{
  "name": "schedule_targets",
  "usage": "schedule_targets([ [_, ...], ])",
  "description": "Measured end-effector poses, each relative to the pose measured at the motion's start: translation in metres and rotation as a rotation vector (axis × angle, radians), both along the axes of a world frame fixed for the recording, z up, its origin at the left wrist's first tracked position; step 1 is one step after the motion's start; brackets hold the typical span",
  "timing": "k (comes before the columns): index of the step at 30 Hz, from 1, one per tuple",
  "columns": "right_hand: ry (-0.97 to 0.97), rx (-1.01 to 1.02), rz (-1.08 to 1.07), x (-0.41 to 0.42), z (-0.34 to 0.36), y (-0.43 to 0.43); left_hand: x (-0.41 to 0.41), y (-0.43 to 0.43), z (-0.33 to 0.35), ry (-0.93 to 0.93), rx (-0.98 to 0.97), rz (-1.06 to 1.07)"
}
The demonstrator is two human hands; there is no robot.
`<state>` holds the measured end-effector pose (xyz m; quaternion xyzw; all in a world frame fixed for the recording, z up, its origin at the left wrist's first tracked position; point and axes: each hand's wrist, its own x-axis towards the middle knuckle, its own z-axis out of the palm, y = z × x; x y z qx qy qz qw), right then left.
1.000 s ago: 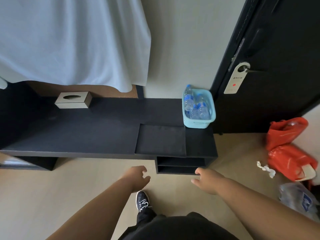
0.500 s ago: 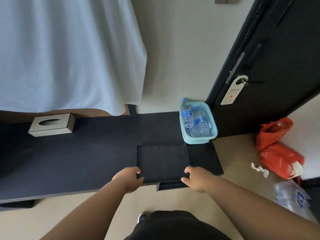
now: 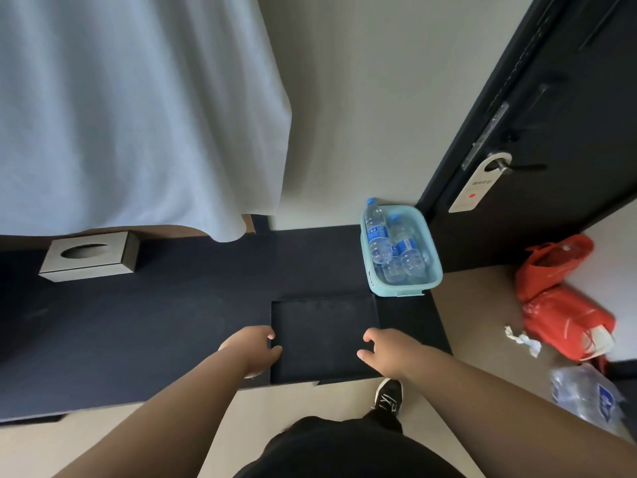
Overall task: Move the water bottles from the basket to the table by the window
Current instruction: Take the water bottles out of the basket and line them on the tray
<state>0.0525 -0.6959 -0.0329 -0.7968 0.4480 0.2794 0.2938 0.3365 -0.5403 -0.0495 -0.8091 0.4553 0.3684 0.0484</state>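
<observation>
Person steps closer; left grip and right grip now over desk front edge, loosely curled, empty. Water bottles untouched in basket; reach likely next.

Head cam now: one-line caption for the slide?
Left hand and right hand, both empty, reach over the black desk toward the teal basket of water bottles beside the door.

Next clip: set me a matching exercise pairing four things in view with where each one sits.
Things:
1. light blue plastic basket
2. silver tissue box
3. red plastic bag
4. white door hanger

Places:
A. hanging on the door handle
B. on the floor
C. right end of the black desk
D. left part of the black desk

Pairs: 1-C; 2-D; 3-B; 4-A
</observation>
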Motion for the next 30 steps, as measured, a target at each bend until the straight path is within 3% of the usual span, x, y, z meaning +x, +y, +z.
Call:
schedule_targets([
  [11,-0.051,0.024,0.019,-0.022,-0.005,-0.116,-0.026,-0.094,0.011,-0.029,0.051,0.041],
  [19,-0.071,0.008,-0.006,-0.057,-0.02,-0.213,-0.084,-0.174,0.009,0.055,0.034,0.132],
  [30,-0.094,0.054,0.007,-0.079,-0.037,-0.269,-0.126,-0.246,-0.001,0.044,0.008,0.128],
])
